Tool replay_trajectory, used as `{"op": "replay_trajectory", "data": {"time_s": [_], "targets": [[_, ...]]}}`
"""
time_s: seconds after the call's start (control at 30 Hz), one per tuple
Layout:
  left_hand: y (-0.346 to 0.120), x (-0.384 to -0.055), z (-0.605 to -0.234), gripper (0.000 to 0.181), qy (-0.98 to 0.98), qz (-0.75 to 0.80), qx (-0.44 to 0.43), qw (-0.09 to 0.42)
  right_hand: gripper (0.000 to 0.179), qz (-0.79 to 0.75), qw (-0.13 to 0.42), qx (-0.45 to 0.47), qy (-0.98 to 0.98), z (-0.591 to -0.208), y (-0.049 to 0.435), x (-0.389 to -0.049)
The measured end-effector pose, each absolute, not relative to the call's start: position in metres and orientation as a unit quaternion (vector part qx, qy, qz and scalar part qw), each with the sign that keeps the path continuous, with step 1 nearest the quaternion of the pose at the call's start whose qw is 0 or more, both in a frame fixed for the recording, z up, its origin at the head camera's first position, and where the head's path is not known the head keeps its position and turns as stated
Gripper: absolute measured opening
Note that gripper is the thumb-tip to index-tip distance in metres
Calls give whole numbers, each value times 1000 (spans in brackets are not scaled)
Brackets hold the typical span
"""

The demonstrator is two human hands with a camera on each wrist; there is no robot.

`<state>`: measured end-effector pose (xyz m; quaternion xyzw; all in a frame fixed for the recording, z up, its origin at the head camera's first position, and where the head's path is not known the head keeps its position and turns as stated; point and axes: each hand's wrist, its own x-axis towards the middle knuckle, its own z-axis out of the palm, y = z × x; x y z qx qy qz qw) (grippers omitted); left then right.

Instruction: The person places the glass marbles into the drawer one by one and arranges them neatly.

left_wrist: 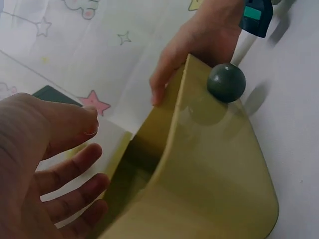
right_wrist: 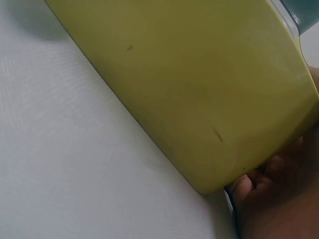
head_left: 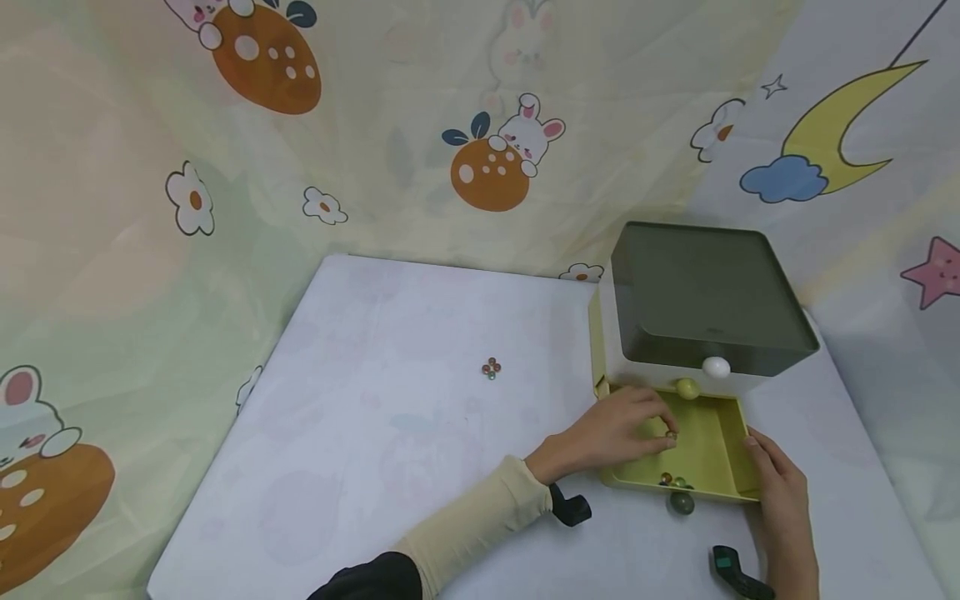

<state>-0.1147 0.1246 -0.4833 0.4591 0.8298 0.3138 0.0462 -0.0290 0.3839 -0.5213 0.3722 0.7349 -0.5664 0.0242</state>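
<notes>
We take the drawer (head_left: 705, 454) as our landmark: it stands pulled out from the cabinet (head_left: 705, 292) behind it, its dark knob (head_left: 681, 502) at its front. Our left hand (head_left: 618, 427) is over the drawer's left part, thumb and forefinger nearly closed on one tiny bead (head_left: 671, 434), the contact itself too small to make out well; in the left wrist view the other fingers are spread and loosely bent. Our right hand (head_left: 783, 479) grips the drawer's right wall, thumb over the rim and fingers curled outside. A few loose beads (head_left: 665, 479) lie inside the drawer, close to its front wall, and four beads (head_left: 486, 369) sit bunched on the desk (head_left: 375, 433), well to the left of the drawer. As for how far along we are, we judge it partway: the drawer is out and steadied, and beads lie both in it and beside it, so the sorting looks unfinished. The bead between our fingers is not set down yet, and we cannot tell how many remain to be handled.
</notes>
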Motion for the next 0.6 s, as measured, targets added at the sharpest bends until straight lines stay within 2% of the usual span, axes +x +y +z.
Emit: {"op": "replay_trajectory", "data": {"time_s": [0.23, 0.6], "targets": [[143, -118, -496, 18, 848, 279, 449, 38, 70, -563, 24, 370, 738, -523, 385, -28], [161, -112, -503, 16, 897, 193, 395, -45, 70, -561, 20, 372, 740, -522, 385, -29]]}}
